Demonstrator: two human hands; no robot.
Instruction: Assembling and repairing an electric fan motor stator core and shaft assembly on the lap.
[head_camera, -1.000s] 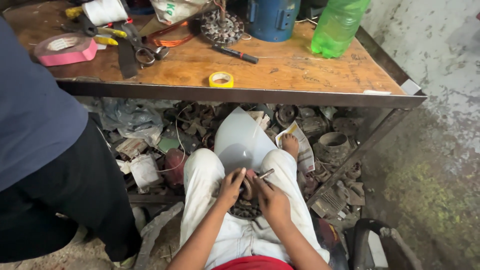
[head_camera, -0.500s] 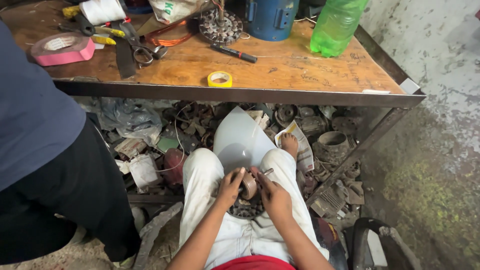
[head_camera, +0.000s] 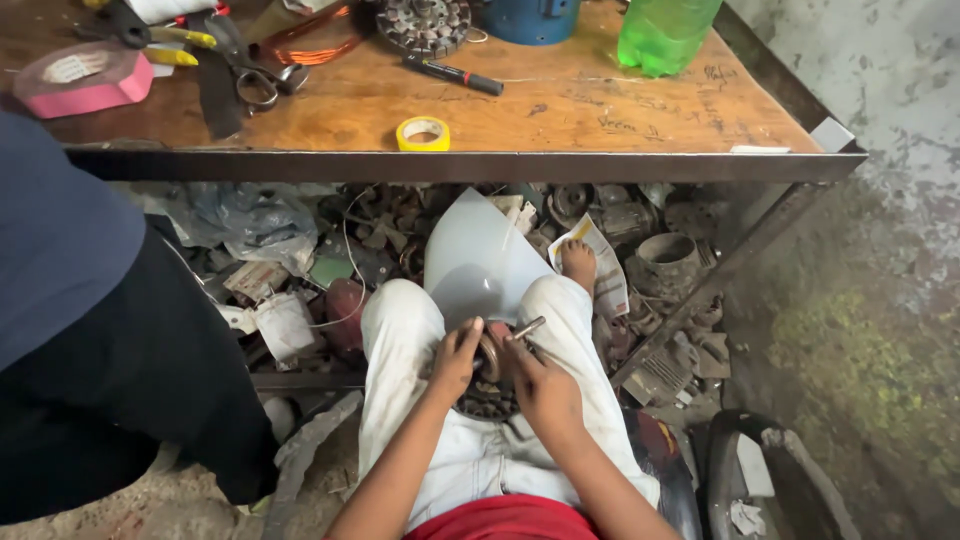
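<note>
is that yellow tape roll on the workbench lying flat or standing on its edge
Lying flat: the yellow tape roll shows its round hole facing up on the wooden workbench.

The person wears a red shirt, white trousers and no shoes, with both forearms unsleeved.

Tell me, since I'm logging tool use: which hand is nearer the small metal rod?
Right. The right hand holds the metal rod; the left hand sits beside it.

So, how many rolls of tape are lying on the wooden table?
2. A large pink roll of tape lies at the table's left end, and a small yellow roll of tape lies near the front edge, towards the middle. Others may be hidden beyond the picture's top edge.
</note>
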